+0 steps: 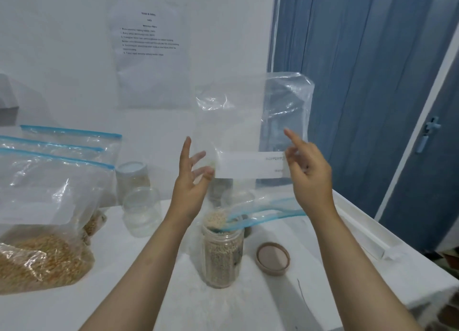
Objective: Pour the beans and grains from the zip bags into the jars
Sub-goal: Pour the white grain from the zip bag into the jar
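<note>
An almost empty zip bag [250, 132] is held upside down above an open jar [221, 253]; its blue zip mouth is placed at the jar rim, where pale grains are heaped. The bag is pinched at one edge by the left hand [191, 184] and at the white label by the right hand [309, 176], with the index finger raised. A brown lid [273, 258] is laid on the white counter [124, 301] just beside the jar. Three more bags [47, 206] with grains are seen at the left, near an empty jar [141, 211] and a capped jar [131, 176]. A printed sheet [149, 54] is fixed on the wall.
</note>
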`<control>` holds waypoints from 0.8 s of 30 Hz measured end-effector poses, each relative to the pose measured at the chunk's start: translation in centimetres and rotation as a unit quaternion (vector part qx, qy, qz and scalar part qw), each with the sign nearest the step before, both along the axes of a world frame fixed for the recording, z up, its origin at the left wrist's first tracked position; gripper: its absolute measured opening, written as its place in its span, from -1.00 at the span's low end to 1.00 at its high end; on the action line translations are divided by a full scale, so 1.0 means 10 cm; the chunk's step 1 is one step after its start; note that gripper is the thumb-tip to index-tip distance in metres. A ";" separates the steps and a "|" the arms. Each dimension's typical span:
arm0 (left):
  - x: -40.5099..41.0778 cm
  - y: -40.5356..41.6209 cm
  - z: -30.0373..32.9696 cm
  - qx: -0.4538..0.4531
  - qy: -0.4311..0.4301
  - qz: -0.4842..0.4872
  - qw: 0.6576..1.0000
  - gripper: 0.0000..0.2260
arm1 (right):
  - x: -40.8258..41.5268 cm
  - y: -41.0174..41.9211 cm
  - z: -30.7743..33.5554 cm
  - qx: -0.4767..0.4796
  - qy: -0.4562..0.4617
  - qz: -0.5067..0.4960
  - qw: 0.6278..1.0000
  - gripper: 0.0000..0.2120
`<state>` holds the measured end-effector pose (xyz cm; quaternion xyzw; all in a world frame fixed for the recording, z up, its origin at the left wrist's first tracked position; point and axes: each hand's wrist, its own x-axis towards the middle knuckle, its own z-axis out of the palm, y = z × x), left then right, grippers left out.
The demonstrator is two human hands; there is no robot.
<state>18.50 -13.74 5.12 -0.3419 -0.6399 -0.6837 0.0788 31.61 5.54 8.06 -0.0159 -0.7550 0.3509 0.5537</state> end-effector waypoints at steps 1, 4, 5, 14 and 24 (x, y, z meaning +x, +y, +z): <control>0.00 0.02 -0.03 0.004 -0.004 0.001 1.000 -0.35 | 0.00 0.01 0.00 0.012 -0.005 -0.004 1.000 -0.53; -0.03 0.05 -0.01 0.024 -0.013 0.017 0.999 -0.38 | 0.00 -0.02 0.03 0.008 0.011 -0.004 1.000 -0.60; -0.04 0.06 0.00 0.028 -0.011 0.023 0.999 -0.39 | 0.01 -0.03 0.03 0.013 0.015 -0.005 1.000 -0.61; -0.06 0.08 0.05 0.045 0.014 0.038 0.998 -0.48 | 0.00 -0.02 0.06 -0.002 0.055 0.012 0.998 -0.64; -0.06 0.08 0.10 0.051 0.013 0.038 0.998 -0.47 | -0.05 0.01 0.10 -0.010 0.065 0.014 0.998 -0.59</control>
